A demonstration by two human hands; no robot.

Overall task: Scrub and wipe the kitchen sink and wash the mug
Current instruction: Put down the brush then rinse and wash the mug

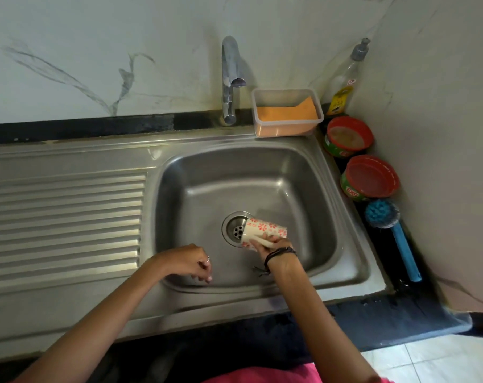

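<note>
Overhead, steel sink [303, 172], marble wall [96, 51].

The sink [303, 172] is seen as brushed, softly reflective steel with a ribbed drainer; the tap [230, 78] as glossy metal. The mug [265, 229] looks glazed, the tub [287, 111] translucent plastic.

Home kitchen: steel sink [345, 205], tap [230, 78]
</note>
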